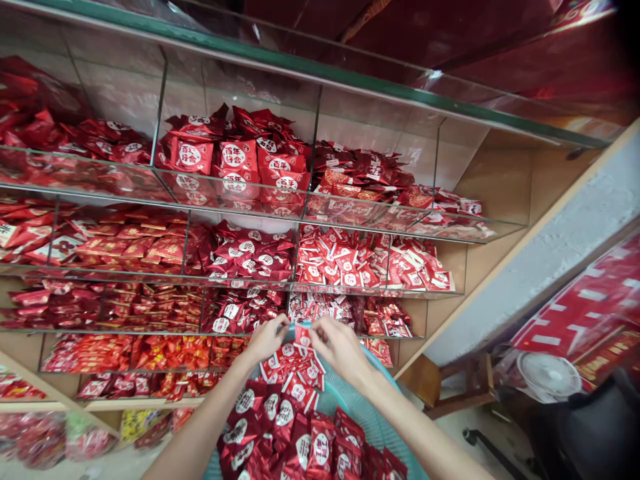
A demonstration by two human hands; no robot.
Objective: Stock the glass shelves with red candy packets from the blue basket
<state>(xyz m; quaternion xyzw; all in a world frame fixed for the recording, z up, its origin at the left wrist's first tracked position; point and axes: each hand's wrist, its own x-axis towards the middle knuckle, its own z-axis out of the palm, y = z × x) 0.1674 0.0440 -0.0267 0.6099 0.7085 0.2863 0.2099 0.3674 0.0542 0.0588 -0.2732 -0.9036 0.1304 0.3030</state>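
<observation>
A small red packet with a pale print (pixel 303 335) is between my hands, over the far side of a teal mesh basket (pixel 387 400). My right hand (pixel 340 347) pinches the packet at its right edge. To its left, my left hand (pixel 267 341) is closed, fingers curled by the far rim; what its fingertips grip is hidden. Below the hands lie several similar small red packets (pixel 297 367) in the basket. Nearer to me, larger dark red packets with white ovals (pixel 285 413) fill the basket's front.
Ahead stands a tiered wooden shelf with clear dividers (pixel 310 143), its compartments holding red packets (pixel 245 257). A glass shelf edge (pixel 320 77) crosses above. At right are a wooden stool (pixel 460 393), a white round object (pixel 549 373) and a dark chair (pixel 600 427). Bagged goods (pixel 145 427) lie below left.
</observation>
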